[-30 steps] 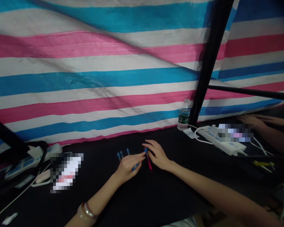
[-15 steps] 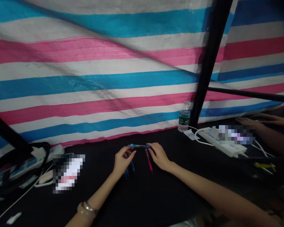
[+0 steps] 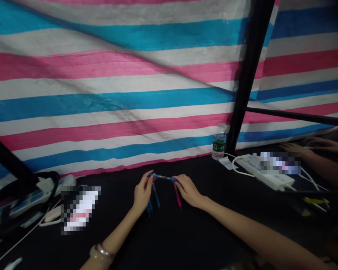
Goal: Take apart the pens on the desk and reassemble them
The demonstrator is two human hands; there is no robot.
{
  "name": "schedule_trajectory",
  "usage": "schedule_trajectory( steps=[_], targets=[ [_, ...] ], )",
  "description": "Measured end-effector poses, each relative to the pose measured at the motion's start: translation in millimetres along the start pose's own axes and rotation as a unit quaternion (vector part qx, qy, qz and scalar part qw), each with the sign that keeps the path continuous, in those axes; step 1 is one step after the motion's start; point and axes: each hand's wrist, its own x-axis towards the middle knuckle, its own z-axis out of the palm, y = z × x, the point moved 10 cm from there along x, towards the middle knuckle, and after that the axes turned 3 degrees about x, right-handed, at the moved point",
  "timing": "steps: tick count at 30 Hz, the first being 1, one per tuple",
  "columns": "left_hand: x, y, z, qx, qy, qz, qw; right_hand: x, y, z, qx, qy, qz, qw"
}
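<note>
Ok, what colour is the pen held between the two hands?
Blue, in the head view: the pen spans the left hand and right hand.

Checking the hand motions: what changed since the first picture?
The blue pen has swung from a slant in the left hand to level, now held at its ends between that hand and the right hand. The red pen stayed by the right hand.

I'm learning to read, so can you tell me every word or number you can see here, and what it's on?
No text can be read here, so there is nothing to quote.
Green label on the water bottle: too small and blurred.
Blue pen: no print can be made out.
Left pixelated patch and right pixelated patch: too blurred.
</note>
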Motion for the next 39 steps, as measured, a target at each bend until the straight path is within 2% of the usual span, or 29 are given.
schedule_trajectory(
  steps=[6, 15, 25, 34, 39],
  targets=[
    [4, 1, 3.1, 0.044, -0.022, 0.027, 0.998, -1, 9, -2, -0.005, 0.031, 0.007, 0.999],
    [-1, 10, 18.3, 0.009, -0.103, 0.035, 0.994, -2, 14, -15, -0.05, 0.079, 0.019, 0.995],
    [-11, 20, 30.3, 0.114, -0.139, 0.084, 0.98, 2, 13, -19, -0.151, 0.074, -0.021, 0.986],
    [-10, 10, 31.8, 0.104, -0.135, 0.056, 0.984, 2, 18, -9, -0.176, 0.045, -0.026, 0.983],
    [-7, 8, 29.9, 0.059, -0.123, 0.04, 0.99, 2, 20, -5, -0.179, 0.026, -0.018, 0.983]
  ],
)
